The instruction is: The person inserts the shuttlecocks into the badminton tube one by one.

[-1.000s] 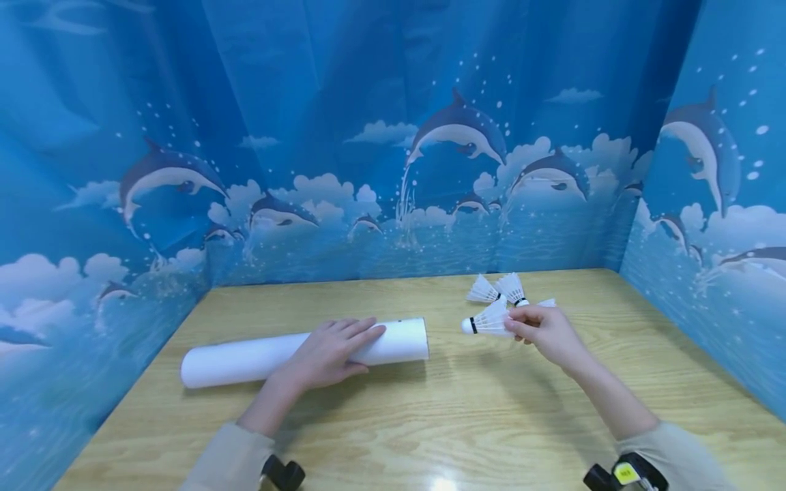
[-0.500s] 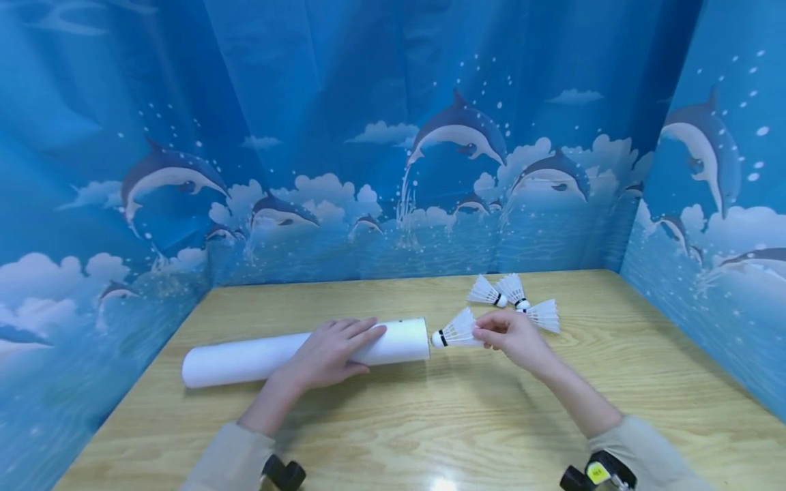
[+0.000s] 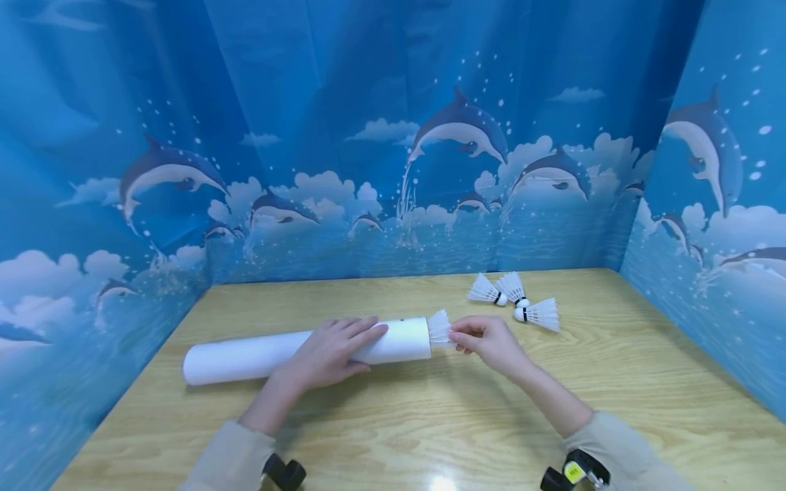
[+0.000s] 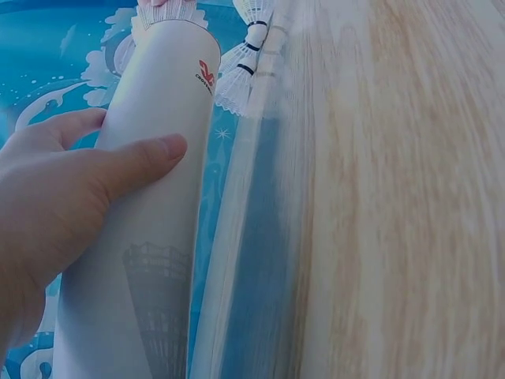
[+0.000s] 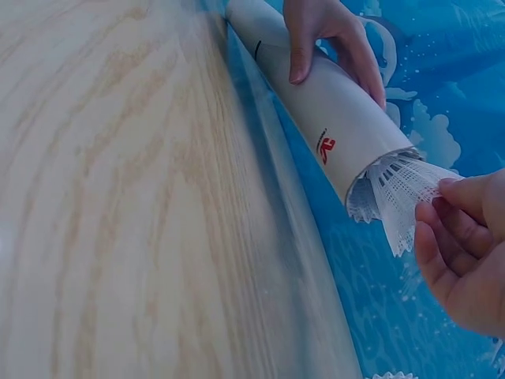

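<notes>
A white shuttlecock tube point(image 3: 245, 360) lies on its side on the table, its mouth facing right. My left hand point(image 3: 328, 351) holds it from above near the mouth, thumb and fingers on opposite sides in the left wrist view. Between thumb and fingertips, my right hand point(image 3: 491, 344) pinches the feather skirt of a white shuttlecock point(image 3: 439, 328). The shuttlecock's cork end is hidden inside the tube, while the skirt point(image 5: 402, 197) sticks out. Inside the mouth, another white ribbed edge point(image 5: 361, 204) shows in the right wrist view.
Three white shuttlecocks with black bands, one of them at the front point(image 3: 542, 314), lie together at the table's back right. A dolphin-print curtain point(image 3: 344, 204) stands behind the wooden table point(image 3: 393, 436) and along its sides.
My right hand has carried the shuttlecock leftward from beside the others, and its cork end has entered the tube. The left hand and tube have hardly moved.
</notes>
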A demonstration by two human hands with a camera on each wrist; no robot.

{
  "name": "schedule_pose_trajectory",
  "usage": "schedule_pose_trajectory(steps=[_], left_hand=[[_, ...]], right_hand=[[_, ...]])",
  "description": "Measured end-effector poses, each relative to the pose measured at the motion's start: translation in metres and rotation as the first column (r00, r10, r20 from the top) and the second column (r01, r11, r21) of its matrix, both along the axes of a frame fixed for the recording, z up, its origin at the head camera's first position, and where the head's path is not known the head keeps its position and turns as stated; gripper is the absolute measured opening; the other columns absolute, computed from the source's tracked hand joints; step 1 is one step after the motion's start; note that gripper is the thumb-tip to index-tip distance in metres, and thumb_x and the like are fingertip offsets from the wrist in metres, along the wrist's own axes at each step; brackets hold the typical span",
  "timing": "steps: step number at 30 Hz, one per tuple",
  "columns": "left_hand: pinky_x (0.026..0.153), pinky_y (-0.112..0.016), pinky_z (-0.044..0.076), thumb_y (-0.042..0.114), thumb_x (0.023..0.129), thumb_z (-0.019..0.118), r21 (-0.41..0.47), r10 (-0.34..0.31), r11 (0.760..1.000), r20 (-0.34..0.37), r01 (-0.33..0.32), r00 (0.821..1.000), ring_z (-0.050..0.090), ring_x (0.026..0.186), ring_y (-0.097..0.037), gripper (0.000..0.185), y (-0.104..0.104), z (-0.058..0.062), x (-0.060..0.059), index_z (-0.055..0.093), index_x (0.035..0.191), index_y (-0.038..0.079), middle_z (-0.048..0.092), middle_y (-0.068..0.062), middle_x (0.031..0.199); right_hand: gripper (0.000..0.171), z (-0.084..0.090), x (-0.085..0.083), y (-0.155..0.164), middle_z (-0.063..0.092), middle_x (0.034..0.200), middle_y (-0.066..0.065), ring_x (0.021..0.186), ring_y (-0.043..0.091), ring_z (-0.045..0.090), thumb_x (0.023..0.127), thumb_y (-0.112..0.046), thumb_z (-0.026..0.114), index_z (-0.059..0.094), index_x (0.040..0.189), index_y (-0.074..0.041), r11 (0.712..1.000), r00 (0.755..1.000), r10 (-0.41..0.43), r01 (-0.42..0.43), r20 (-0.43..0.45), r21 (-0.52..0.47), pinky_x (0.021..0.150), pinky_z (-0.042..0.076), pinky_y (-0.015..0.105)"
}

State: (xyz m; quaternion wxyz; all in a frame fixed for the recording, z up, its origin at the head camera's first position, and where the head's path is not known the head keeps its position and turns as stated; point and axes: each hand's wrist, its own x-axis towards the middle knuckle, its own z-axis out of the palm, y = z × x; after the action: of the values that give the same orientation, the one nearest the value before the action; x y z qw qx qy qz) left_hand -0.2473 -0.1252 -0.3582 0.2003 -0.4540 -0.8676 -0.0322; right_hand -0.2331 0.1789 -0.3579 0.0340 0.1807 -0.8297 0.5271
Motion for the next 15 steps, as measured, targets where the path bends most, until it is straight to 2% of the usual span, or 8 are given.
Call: schedule_pose_trajectory(steps=[8, 15], left_hand=[[0.092, -0.045, 0.045, 0.034, 0.074, 0.077, 0.006, -0.005, 1.0, 0.002, 0.005, 1.0, 0.052, 0.115, -0.026, 0.077, 0.0, 0.003, 0.0, 0.042, 0.14, 0.016, 0.046, -0.007, 0.138], [0.093, -0.045, 0.044, 0.033, 0.075, 0.077, 0.008, -0.009, 1.0, 0.018, 0.009, 1.0, 0.05, 0.117, -0.026, 0.077, 0.0, 0.004, -0.001, 0.041, 0.141, 0.016, 0.045, -0.007, 0.139]], right_hand=[[0.021, -0.002, 0.0, -0.008, 0.066, 0.078, 0.012, 0.069, 0.018, 0.061, 0.089, -0.007, 0.06, 0.065, 0.101, 0.01, 1.0, 1.0, 0.011, -0.011, 0.013, -0.005, 0.063, 0.055, 0.028], [0.014, -0.002, 0.001, -0.013, 0.065, 0.075, 0.011, 0.067, 0.018, 0.062, 0.088, -0.003, 0.06, 0.064, 0.096, 0.008, 0.997, 0.997, -0.053, 0.055, 0.052, -0.05, 0.06, 0.055, 0.028]])
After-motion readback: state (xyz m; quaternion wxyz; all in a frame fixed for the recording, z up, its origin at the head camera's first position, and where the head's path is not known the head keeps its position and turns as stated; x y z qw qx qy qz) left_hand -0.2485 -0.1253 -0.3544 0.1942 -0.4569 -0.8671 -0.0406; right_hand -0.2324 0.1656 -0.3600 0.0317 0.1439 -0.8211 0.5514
